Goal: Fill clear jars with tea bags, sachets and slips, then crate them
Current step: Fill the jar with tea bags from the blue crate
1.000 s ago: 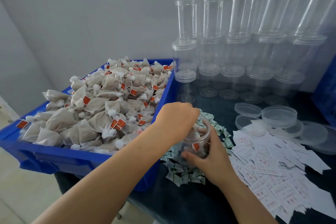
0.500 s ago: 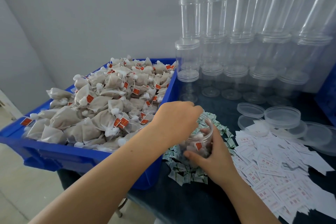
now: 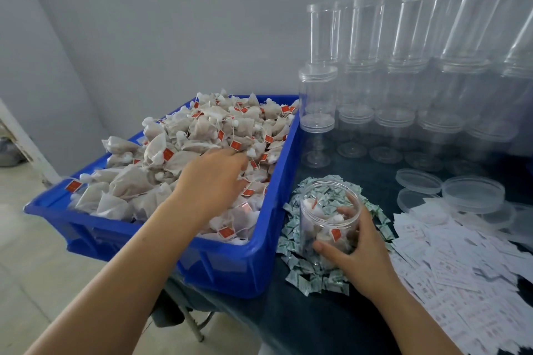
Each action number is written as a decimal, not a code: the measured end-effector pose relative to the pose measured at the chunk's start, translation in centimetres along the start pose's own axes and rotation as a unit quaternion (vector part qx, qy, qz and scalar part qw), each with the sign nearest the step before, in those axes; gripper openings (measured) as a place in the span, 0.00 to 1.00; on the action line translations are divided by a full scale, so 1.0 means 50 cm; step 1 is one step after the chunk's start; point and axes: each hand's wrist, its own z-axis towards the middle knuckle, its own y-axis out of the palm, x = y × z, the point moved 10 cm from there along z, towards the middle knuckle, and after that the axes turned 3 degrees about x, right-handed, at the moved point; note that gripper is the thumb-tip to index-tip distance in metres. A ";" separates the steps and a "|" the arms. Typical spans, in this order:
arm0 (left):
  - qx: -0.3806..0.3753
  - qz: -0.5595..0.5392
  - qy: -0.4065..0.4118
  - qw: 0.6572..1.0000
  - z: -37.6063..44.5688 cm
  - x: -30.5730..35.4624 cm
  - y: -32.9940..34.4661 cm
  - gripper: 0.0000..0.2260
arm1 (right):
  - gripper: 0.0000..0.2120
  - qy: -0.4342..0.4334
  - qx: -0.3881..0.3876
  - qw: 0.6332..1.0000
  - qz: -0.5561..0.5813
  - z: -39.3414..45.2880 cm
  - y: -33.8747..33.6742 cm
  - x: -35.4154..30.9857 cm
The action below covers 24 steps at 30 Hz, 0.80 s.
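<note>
Gripping the jar [image 3: 328,222], right hand [image 3: 360,256] — left hand's [image 3: 210,181] fingertips hidden among tea bags [image 3: 178,158], grasp unclear.

left hand [image 3: 212,181] fingers: hidden among tea bags [image 3: 184,158] | slips [image 3: 467,282]: print unreadable

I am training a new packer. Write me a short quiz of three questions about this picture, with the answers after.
1. True or false: the right hand holds the open jar.
2. Where does the left hand reach? A) the paper slips B) the tea bags in the blue crate C) the loose lids
3. Fill in: the jar stands on a pile of green and white ____.

Key
1. True; the jar already has some tea bags inside.
2. B; it is over the blue crate, not at the paper slips or loose lids.
3. sachets.
</note>
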 end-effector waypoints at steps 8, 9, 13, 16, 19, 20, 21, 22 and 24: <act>-0.191 -0.005 0.035 0.981 -0.040 -0.032 0.125 0.20 | 0.46 -0.003 0.002 1.000 -0.009 0.001 -0.001 0.001; -0.217 -0.008 0.048 0.975 -0.047 -0.025 0.139 0.21 | 0.46 -0.002 0.003 1.000 -0.009 0.001 -0.002 0.002; -0.256 0.031 0.076 0.963 -0.055 -0.009 0.164 0.22 | 0.46 -0.001 0.007 1.000 -0.008 0.002 -0.003 0.003; -0.271 0.038 0.083 0.958 -0.053 0.006 0.167 0.19 | 0.46 -0.002 0.007 1.000 -0.005 0.003 -0.002 0.003; -0.246 0.001 0.072 0.966 -0.048 0.016 0.158 0.10 | 0.45 -0.003 0.007 1.000 -0.005 0.003 -0.002 0.004; -0.237 -0.007 0.067 0.969 -0.048 0.017 0.154 0.08 | 0.45 -0.002 0.007 1.000 -0.005 0.003 -0.002 0.005; -0.228 -0.011 0.066 0.971 -0.047 0.018 0.151 0.06 | 0.45 -0.001 0.007 1.000 -0.005 0.003 -0.003 0.005; -0.220 -0.013 0.067 0.973 -0.047 0.019 0.148 0.05 | 0.44 0.000 0.008 1.000 -0.006 0.003 -0.003 0.006; -0.199 -0.009 0.068 0.978 -0.043 0.020 0.139 0.04 | 0.44 -0.001 0.009 1.000 -0.007 0.004 -0.004 0.007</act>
